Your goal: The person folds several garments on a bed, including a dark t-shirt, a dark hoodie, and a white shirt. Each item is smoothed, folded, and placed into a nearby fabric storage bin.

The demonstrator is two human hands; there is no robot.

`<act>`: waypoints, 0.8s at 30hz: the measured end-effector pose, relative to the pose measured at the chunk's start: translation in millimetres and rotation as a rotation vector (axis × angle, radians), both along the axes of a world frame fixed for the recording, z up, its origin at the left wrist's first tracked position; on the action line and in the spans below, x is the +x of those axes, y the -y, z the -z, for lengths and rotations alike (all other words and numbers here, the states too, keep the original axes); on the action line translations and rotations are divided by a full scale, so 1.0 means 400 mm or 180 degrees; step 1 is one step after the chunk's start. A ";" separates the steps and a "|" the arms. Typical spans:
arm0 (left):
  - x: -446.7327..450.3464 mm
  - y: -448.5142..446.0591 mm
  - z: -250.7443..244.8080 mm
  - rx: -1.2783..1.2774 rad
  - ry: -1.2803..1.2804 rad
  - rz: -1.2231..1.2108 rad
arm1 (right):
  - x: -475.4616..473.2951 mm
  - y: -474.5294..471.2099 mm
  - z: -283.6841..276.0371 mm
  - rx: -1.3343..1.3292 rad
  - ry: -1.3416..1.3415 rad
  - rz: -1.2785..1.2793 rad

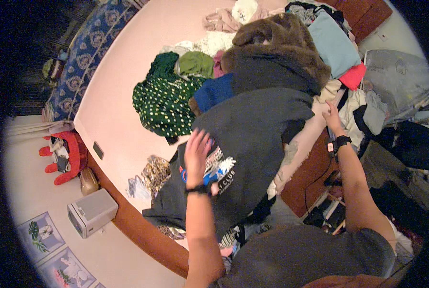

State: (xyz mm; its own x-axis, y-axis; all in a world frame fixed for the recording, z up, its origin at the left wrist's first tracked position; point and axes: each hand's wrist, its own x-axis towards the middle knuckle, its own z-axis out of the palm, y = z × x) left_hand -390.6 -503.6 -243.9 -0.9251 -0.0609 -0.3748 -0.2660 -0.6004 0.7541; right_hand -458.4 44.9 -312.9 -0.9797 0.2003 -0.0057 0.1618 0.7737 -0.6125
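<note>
A dark grey printed T-shirt (252, 126) lies spread across the bed in front of me, its graphic and lettering near the lower middle. My left hand (195, 153) is over the shirt beside the print, palm down and slightly blurred; nothing shows in its grasp. Off the shirt's right side, my right hand (333, 117) hovers by the bed's edge with fingers apart and nothing in it. A brown fleecy garment (275, 36) is heaped beyond the shirt. To the left sit a dark green polka-dot garment (164, 104) and a blue cloth (214, 93).
A light blue folded cloth (333, 43) tops a pile at the far right, beside a clear storage bag (398, 75). A phone (98, 150) lies near the left edge of the bed (110, 97). Beyond that edge stand a red basket (78, 153) and a grey box-shaped appliance (94, 212).
</note>
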 end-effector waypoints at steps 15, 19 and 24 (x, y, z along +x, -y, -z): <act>0.955 0.632 0.077 -0.1029 0.1193 -0.2801 | -0.276 -0.159 0.022 0.0211 0.0743 -0.1686; 0.957 0.687 0.115 -0.1211 0.2234 -0.3049 | -0.311 -0.129 -0.250 0.0451 0.1278 -0.1374; 0.931 0.710 0.153 -0.0710 0.2047 -0.3008 | -0.320 0.165 -0.578 0.0985 0.1987 -0.1760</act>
State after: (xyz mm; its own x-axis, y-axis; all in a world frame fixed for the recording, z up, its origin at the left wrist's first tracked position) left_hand -18.1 -787.7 -305.1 -0.1192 -0.7485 -0.6524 -0.1552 -0.6349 0.7568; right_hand -586.2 -21.2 -81.6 -0.7731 -0.2193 -0.5951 -0.0494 0.9563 -0.2882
